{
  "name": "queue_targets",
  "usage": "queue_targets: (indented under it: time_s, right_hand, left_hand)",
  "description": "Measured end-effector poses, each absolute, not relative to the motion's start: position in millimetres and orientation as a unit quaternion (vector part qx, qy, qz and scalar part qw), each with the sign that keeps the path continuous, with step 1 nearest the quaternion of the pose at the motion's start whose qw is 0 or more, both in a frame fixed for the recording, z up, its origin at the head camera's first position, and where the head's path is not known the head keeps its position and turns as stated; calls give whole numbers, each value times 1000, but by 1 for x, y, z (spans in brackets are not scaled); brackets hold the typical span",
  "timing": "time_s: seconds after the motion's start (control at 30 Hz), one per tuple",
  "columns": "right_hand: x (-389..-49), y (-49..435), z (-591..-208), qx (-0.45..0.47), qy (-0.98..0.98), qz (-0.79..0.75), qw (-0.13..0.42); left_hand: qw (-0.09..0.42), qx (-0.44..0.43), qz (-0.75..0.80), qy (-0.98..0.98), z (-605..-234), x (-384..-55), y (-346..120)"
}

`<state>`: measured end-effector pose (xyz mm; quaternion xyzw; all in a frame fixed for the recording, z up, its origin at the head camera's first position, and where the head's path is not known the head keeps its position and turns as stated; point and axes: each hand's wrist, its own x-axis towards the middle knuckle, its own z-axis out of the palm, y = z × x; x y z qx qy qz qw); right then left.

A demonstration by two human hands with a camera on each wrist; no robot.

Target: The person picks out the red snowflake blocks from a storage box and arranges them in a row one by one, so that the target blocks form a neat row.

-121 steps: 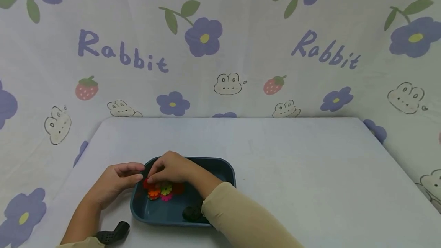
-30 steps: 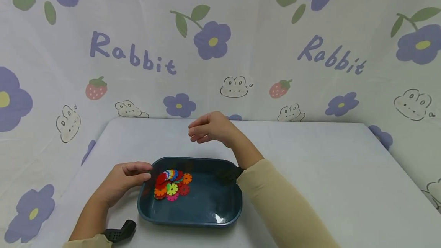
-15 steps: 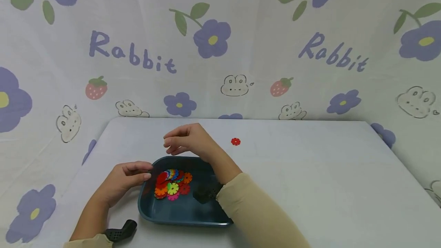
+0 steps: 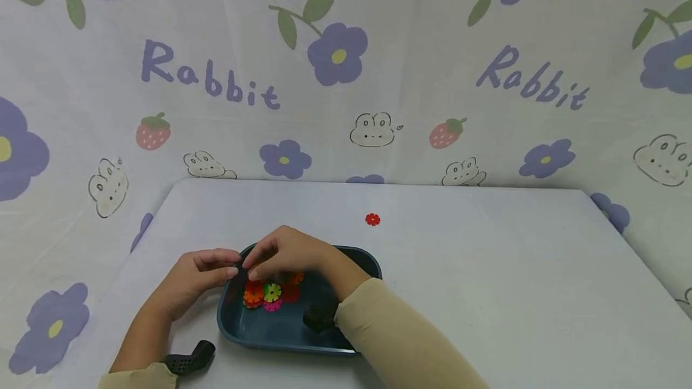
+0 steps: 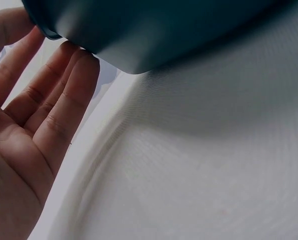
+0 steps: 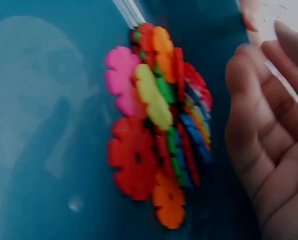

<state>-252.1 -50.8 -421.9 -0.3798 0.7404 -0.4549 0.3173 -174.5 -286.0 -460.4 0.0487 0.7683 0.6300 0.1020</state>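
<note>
A dark teal tray (image 4: 259, 332) rests on the table with several notched plastic discs, shaped like flowers or snowflakes, in its left part. My left hand (image 4: 191, 278) is at the tray's left rim, its relaxed fingers and thumb touching the edge from outside. Over the pile hovers my right hand (image 4: 294, 254), thumb and index finger apart, nothing between them. In the right wrist view I see a red disc (image 6: 131, 162), a pink disc (image 6: 121, 80) and a yellow disc (image 6: 154, 97) beside a leaning row of discs. One red disc (image 4: 373, 220) lies flat on the table behind the tray.
The white table (image 4: 486, 281) extends to the right of the tray. Behind it hangs a printed cloth (image 4: 400, 59) with flowers and rabbits. A black wrist device (image 4: 189, 360) is on the left wrist; another (image 4: 319, 317) shows over the tray at the right sleeve.
My right hand has put a red disc on the table behind the tray, then come back left and down over the pile. The left hand stays at the rim.
</note>
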Motion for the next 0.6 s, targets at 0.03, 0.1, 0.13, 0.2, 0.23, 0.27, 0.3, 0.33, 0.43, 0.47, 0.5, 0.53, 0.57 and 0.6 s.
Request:
queue_targets:
  time_s: [0.03, 0.1, 0.13, 0.2, 0.23, 0.27, 0.3, 0.33, 0.43, 0.47, 0.5, 0.53, 0.57, 0.6]
  right_hand:
    - [-252, -52, -423, -390, 751, -433, 311]
    - [-251, -54, -425, -414, 767, -392, 294]
    - [-251, -55, -426, -424, 774, -375, 284]
    - [-250, -55, -427, -440, 786, -341, 269]
    - [-249, -56, -427, -445, 792, -323, 264]
    - [-248, -56, -427, -449, 798, -306, 260]
    - [-248, -56, -428, -451, 803, -292, 257]
    - [-247, -57, -429, -452, 807, -281, 255]
    - [-243, -58, -429, -454, 818, -254, 245]
    - [-242, -59, -429, -454, 819, -252, 242]
    - [-240, -60, -429, -454, 821, -251, 239]
    - [-239, -60, -429, -453, 823, -248, 234]
    - [-238, -61, -429, -452, 825, -247, 232]
    - [-238, -62, -429, -447, 827, -250, 232]
  left_hand:
    - [101, 49, 629, 769, -460, -174, -286]
    - [99, 50, 628, 771, -461, -174, -286]
    - [99, 50, 627, 772, -461, -173, -286]
    - [99, 50, 626, 772, -461, -173, -286]
    - [99, 50, 626, 772, -461, -173, -286]
    - [99, 50, 625, 772, -461, -173, -286]
    - [98, 49, 625, 772, -461, -173, -286]
    - [98, 49, 625, 773, -461, -173, -286]
    - [97, 50, 625, 773, -460, -173, -286]
    - [96, 50, 625, 773, -460, -173, -286]
    - [96, 51, 626, 773, -460, -172, -286]
    - [97, 51, 626, 772, -460, -172, -286]
    - [97, 51, 627, 771, -460, -172, -286]
    - [98, 51, 628, 770, -460, -172, -286]
